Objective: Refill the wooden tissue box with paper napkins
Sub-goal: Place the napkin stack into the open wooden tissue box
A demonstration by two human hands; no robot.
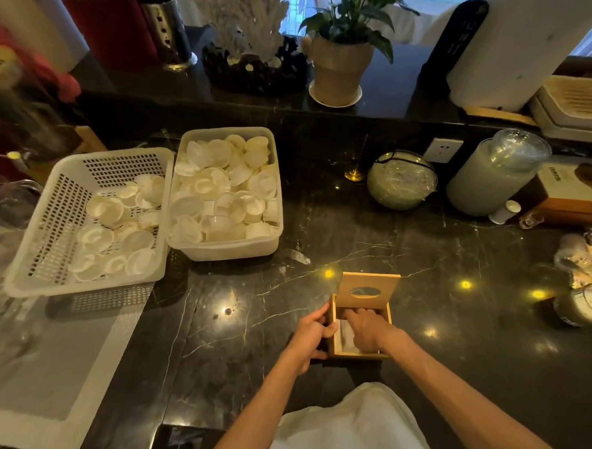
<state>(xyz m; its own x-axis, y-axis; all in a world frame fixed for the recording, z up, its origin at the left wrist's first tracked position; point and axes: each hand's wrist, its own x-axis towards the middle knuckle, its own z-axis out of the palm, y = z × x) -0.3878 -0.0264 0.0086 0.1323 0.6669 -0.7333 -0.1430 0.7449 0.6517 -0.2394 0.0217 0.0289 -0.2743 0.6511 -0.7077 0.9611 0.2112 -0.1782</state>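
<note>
Looking down from the head camera, a person stands at a dark marble counter (pixel 424 287) with both bare forearms reaching forward. A small wooden box (pixel 335 344) sits on the counter near its front edge, directly ahead of the person, with its hinged lid (pixel 369 284) standing open and tilted away, an oval slot showing in it.

The left hand (pixel 312 338) wraps the box's left wall: the thumb hooks over the rim while the fingers curl closed against the outside, gripping it. The right hand (pixel 365 326) reaches down inside the box, palm down, fingers spread loosely and pressing on the white napkins (pixel 346 338) that lie within (only a pale strip of them shows beside the wrist). Whether those fingers pinch anything cannot be told, since their tips are hidden under the far wall's shadow.

Well apart, at the back left, a white perforated basket (pixel 46 233) and a solid white tub (pixel 228 250) stand side by side, touching, both holding small pale round dishes. Behind them on a raised ledge stands a potted plant (pixel 341 68). To the right, near a wall socket (pixel 443 149), rest a round wrapped bowl (pixel 402 180) and a tall stack of clear lids (pixel 497 173).
</note>
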